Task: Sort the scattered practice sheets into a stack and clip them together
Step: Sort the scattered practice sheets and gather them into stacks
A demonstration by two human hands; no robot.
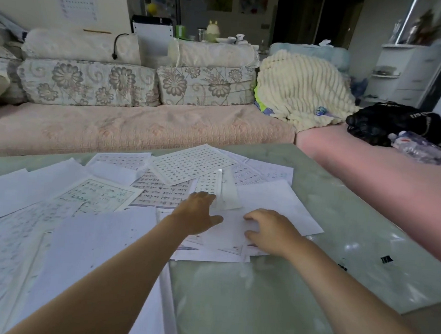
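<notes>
Several white practice sheets (191, 163) lie scattered and overlapping across the left and middle of a pale green glass table (245, 297). Some show grids of handwritten characters, others are blank side up. My left hand (197, 213) reaches forward over the middle of the sheets, fingers stretched out and resting on a narrow gridded sheet (209, 183). My right hand (271, 232) lies to its right, fingers loosely bent, pressing down on a blank sheet (277, 198). A small black binder clip (386, 259) sits on the glass at the right, apart from both hands.
Another small black clip (342, 267) lies near the first. A sofa with a pink cover (139, 128) runs behind the table, bearing floral cushions, a cream blanket (301, 89), a black bag (395, 123) and a plastic bottle (419, 149).
</notes>
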